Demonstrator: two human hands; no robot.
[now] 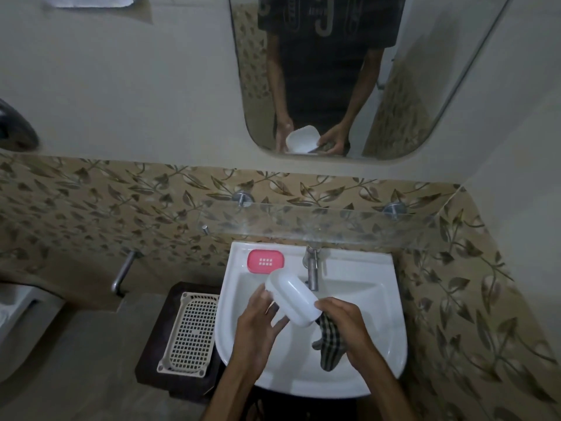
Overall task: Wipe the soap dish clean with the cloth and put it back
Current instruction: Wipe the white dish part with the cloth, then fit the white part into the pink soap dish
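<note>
Item: dish (293, 300), white plastic, rounded oblong. Location: lower centre of frame, held in the air over the sink (379, 299), just below and left of the tap (312, 270). Long axis: runs diagonally, from upper left to lower right. Outer shell faces the camera; the mirror (409, 117) at top centre shows the hollow side facing away from the person.

Left hand (258, 323): lower centre, left of the dish. Fingers curl around the dish's left long side and underside, carrying it.

Right hand (343, 322): lower centre, right of the dish. Grips the cloth (329, 344), a dark checked rag bunched in the fingers and hanging down into the basin; fingertips touch the dish's lower-right end. The cloth meets the dish at that end only.

Key relation: the dish lies between the hands, with the cloth hand at its lower-right end and the holding hand along its left side. Judgement: a wipe would travel along the long axis toward the upper-left end, or reach round to the hollow side turned away.

Related item: pink tray (266, 261), slotted, on the sink ledge left of the tap, above and left of the dish. Judgement: probably the dish's insert, and that ledge its return place; the left hand is nearer to it.

Also present: basket (189, 335), cream mesh, left of the sink; glass shelf (318, 220) above the tap.
</note>
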